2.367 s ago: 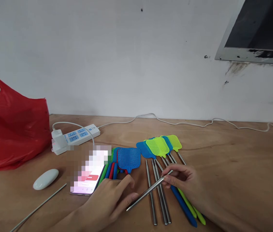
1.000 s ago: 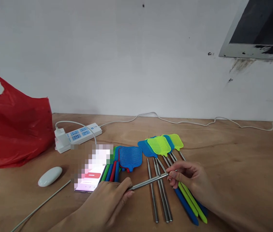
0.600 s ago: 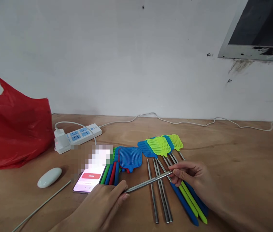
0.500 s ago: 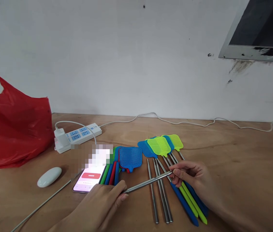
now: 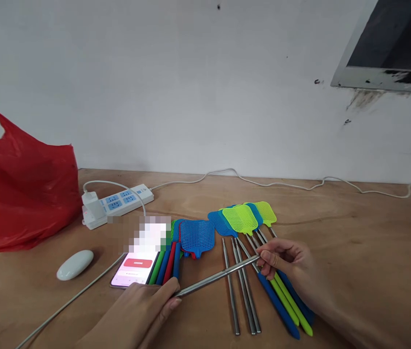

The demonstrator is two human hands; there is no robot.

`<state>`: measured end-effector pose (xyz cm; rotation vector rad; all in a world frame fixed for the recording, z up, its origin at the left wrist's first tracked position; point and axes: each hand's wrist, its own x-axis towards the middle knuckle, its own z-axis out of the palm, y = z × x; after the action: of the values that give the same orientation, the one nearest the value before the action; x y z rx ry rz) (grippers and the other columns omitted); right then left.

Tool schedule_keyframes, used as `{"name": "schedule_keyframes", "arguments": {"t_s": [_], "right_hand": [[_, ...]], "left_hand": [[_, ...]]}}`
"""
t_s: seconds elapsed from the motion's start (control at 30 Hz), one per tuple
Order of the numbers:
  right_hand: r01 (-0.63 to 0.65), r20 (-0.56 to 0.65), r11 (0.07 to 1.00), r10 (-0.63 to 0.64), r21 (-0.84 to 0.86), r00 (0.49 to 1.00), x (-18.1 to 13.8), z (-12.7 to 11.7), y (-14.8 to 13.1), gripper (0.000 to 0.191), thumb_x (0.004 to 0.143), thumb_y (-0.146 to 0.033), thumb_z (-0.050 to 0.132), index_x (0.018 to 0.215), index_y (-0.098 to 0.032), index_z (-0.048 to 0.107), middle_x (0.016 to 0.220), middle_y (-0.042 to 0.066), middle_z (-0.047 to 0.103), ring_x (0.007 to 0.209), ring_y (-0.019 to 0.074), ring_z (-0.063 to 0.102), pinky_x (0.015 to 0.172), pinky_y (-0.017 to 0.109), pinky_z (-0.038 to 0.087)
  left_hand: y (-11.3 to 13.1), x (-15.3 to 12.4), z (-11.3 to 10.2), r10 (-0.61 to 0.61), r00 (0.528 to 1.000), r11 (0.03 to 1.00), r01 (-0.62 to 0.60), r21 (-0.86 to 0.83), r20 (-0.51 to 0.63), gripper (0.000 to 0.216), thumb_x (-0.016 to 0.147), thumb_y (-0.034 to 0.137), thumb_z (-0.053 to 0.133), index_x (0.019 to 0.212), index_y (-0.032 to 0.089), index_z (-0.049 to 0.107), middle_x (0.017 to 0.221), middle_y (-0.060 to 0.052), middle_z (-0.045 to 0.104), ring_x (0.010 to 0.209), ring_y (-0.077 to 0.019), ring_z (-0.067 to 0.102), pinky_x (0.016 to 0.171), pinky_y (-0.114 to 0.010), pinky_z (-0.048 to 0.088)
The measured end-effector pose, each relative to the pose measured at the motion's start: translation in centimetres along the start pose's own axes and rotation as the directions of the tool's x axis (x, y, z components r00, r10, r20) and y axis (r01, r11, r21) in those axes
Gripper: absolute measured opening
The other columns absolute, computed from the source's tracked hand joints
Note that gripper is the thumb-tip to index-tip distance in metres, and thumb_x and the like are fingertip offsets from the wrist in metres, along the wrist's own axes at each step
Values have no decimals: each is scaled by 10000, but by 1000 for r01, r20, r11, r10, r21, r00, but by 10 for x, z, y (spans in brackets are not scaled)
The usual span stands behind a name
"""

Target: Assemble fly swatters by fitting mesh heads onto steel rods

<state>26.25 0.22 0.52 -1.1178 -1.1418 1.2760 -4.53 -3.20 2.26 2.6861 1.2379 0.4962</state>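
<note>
My right hand (image 5: 289, 265) pinches one end of a telescopic metal rod (image 5: 215, 277). My left hand (image 5: 143, 312) pinches the rod's other end, so the rod spans between both hands just above the wooden table (image 5: 365, 232). Under it lie several bare metal rods (image 5: 243, 295) side by side. Several blue and green fly swatters (image 5: 239, 219) with coloured handles (image 5: 281, 305) lie below my right hand. More swatter heads (image 5: 195, 236) and loose handles (image 5: 165, 265) sit left of them.
A lit phone (image 5: 134, 269) lies by my left hand. A white oval object (image 5: 74, 264) and a thin rod (image 5: 67, 303) lie further left. A white power strip (image 5: 116, 203) with cable and a red plastic bag (image 5: 16, 194) stand at the back left.
The rod has grown longer between my hands. My left hand has drawn back toward me and leftward while my right hand stayed almost still.
</note>
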Motion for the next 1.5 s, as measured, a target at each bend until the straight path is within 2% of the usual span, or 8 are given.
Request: {"name": "schedule_keyframes", "arguments": {"t_s": [0.17,0.4,0.57,0.73,1.03,1.13,1.3,1.5], "right_hand": [[13,38,999,-11,-50,999,2,-10,0,290,683,-435,862,853,-210,795,635,36,746,573,160,697,524,231,580],[-14,74,973,32,-230,997,-4,-20,0,310,692,-489,826,812,-207,782,658,51,738,607,189,692,533,268,572],[66,88,926,-36,-372,996,-5,-21,-1,275,740,-483,776,775,-211,755,595,9,653,523,140,582,467,236,476],[227,124,839,-190,-495,974,-6,-22,-3,235,836,-431,693,746,-215,691,731,18,626,668,162,574,563,251,463],[265,208,844,-187,-466,960,-15,-15,-4,214,890,-374,628,749,-215,597,724,-6,553,684,164,541,619,270,459],[284,276,859,-176,-426,945,-17,-1,1,206,884,-351,638,740,-212,586,733,-6,544,672,156,523,595,264,443],[233,228,895,-153,-380,961,-16,6,6,237,892,-393,628,749,-211,578,734,-8,526,640,142,495,515,235,416],[115,148,955,-77,-272,986,-7,4,-2,339,808,-515,712,752,-194,614,677,-26,523,538,108,460,453,217,404]], "left_hand": [[-1,-2,2,-38,998,999,38,-11,-46,357,1046,327,270,841,276,558,659,42,682,536,-178,622,519,-238,375],[-8,-2,0,24,1000,1000,-25,15,7,270,1028,261,345,862,272,557,659,53,684,521,-167,633,497,-224,381],[-6,-2,1,30,1000,999,-30,17,-6,269,1030,257,342,876,275,562,666,59,690,526,-160,637,504,-212,400],[-2,-2,0,11,1000,1000,-11,6,-14,313,1045,301,314,857,278,563,674,58,695,532,-162,637,512,-214,409],[-4,3,8,51,998,996,-54,70,32,318,1070,316,262,909,266,531,703,26,689,550,-196,624,509,-262,362],[1,13,17,114,984,993,-117,15,136,343,1072,316,233,866,254,500,651,18,661,482,-194,583,460,-278,308],[5,22,27,107,987,994,-107,-6,119,388,1081,324,135,884,244,459,631,5,637,486,-196,574,462,-288,281],[12,28,27,99,984,991,-85,-102,146,318,1072,288,189,915,237,461,678,4,632,533,-201,579,506,-301,292]]}}
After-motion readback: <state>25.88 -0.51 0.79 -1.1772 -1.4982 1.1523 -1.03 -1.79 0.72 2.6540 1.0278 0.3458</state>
